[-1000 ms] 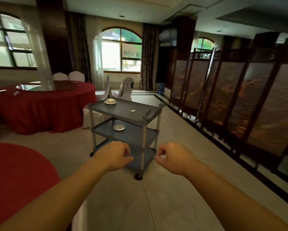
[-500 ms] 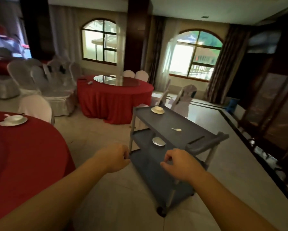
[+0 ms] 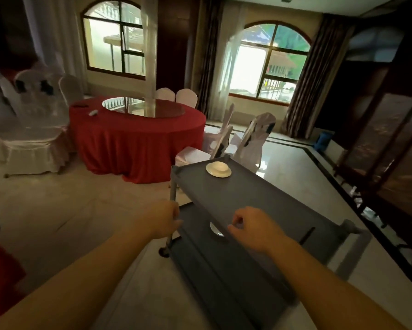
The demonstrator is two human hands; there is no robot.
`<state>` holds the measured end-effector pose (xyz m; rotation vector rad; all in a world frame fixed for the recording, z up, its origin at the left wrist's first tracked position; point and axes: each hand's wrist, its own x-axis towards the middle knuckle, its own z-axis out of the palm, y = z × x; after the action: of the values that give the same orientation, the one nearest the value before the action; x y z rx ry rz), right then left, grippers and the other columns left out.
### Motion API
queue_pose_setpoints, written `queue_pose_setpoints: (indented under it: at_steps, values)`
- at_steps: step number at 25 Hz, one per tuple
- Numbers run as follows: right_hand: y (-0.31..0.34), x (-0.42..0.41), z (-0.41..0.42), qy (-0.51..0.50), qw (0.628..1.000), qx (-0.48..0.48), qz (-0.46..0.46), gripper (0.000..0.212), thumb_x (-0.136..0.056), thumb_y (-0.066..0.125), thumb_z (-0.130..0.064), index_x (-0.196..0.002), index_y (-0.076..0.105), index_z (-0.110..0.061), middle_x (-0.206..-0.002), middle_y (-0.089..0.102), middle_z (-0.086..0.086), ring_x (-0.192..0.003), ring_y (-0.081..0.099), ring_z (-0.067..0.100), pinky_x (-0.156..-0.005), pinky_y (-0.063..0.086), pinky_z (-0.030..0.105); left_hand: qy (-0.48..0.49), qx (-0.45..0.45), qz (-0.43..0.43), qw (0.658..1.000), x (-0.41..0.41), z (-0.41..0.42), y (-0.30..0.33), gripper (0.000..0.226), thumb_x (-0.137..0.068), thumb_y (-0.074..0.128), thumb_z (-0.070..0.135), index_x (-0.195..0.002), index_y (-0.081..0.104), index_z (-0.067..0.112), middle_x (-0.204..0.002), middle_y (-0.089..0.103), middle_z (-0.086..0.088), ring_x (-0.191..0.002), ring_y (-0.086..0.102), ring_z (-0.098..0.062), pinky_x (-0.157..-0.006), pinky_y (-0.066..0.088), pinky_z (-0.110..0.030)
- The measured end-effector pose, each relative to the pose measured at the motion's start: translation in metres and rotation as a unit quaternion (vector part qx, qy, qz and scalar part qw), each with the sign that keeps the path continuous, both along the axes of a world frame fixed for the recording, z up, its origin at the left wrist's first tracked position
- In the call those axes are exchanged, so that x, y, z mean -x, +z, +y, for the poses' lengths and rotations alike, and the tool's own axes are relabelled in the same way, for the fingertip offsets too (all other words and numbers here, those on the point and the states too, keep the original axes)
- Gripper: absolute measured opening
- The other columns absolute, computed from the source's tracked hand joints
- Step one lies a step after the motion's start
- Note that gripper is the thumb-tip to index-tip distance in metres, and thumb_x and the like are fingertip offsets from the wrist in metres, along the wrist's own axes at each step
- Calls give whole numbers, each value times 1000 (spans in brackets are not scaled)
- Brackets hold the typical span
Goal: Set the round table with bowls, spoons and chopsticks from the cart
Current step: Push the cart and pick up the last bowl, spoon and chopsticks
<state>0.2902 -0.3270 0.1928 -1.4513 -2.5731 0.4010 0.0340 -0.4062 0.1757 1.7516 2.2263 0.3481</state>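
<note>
The grey three-shelf cart (image 3: 267, 201) stands right in front of me. On the far end of its top shelf sits a white bowl on a saucer (image 3: 218, 169), and a dark chopstick (image 3: 307, 234) lies near the handle end. A white plate (image 3: 215, 230) shows on the middle shelf. My left hand (image 3: 163, 221) hangs loosely curled in front of the cart's near corner post. My right hand (image 3: 253, 228) hovers over the top shelf's near edge with thumb and fingers curled. No spoon is visible; whether one lies under that hand I cannot tell. The red round table (image 3: 0, 270) shows at the lower left edge.
A second red round table (image 3: 138, 134) with a glass turntable stands behind the cart, with white-covered chairs (image 3: 33, 129) to its left and more chairs (image 3: 252, 139) just beyond the cart. A dark folding screen (image 3: 390, 151) lines the right side.
I have moved closer to the cart and turned left. Both hands now overlap the cart, the right one covering the spot where the spoon lay.
</note>
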Motion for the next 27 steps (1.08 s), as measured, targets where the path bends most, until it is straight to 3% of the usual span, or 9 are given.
queue_pose_setpoints:
  at_steps: [3, 7, 12, 16, 19, 24, 27]
  values:
    - [-11, 29, 83, -24, 999, 11, 19, 17, -89, 64, -45, -88, 64, -29, -92, 63, -6, -83, 61, 12, -80, 57, 37, -12, 5, 20, 1000, 30, 85, -9, 32, -94, 60, 45, -118, 63, 24, -117, 66, 1, -102, 62, -14, -87, 53, -29]
    - [-56, 78, 194, -57, 996, 43, 55, 18, -90, 65, -42, -92, 67, -24, -89, 66, -2, -83, 63, 15, -81, 58, 41, 9, 14, 11, 1000, 67, 189, -36, 35, -93, 62, 47, -123, 62, 28, -119, 65, 3, -98, 60, -11, -80, 48, -26]
    - [-109, 131, 349, -110, 987, 88, 83, 18, -89, 66, -41, -92, 68, -24, -89, 68, -1, -83, 64, 17, -78, 56, 37, -4, 27, 17, 999, 117, 339, -66, 29, -93, 62, 42, -117, 66, 25, -113, 69, 2, -96, 62, -11, -81, 48, -25]
    - [-124, 147, 442, -168, 975, 120, 80, 17, -91, 66, -42, -92, 64, -25, -86, 66, -3, -79, 63, 15, -77, 58, 38, -7, 44, -11, 999, 140, 451, -79, 36, -91, 64, 45, -120, 64, 24, -117, 67, 0, -105, 64, -17, -93, 55, -37]
    - [-140, 151, 494, -205, 965, 136, 94, 16, -90, 68, -40, -89, 64, -24, -84, 66, -2, -77, 63, 14, -76, 60, 40, -21, 40, -42, 998, 148, 522, -100, 30, -89, 67, 44, -112, 67, 25, -110, 68, 2, -99, 65, -15, -90, 56, -37]
    - [-179, 150, 553, -325, 907, 200, 179, 22, -89, 71, -38, -102, 66, -22, -91, 62, -5, -81, 62, 11, -70, 54, 30, -46, 41, -84, 995, 162, 636, -152, 22, -89, 69, 39, -105, 65, 24, -89, 61, 7, -84, 62, -11, -66, 45, -25]
    - [-201, 163, 574, -403, 853, 243, 227, 26, -90, 70, -33, -111, 63, -19, -98, 62, -1, -88, 65, 18, -71, 59, 35, -68, 60, -123, 988, 174, 697, -179, 22, -91, 67, 34, -107, 63, 20, -88, 62, 6, -75, 57, -4, -64, 41, -23]
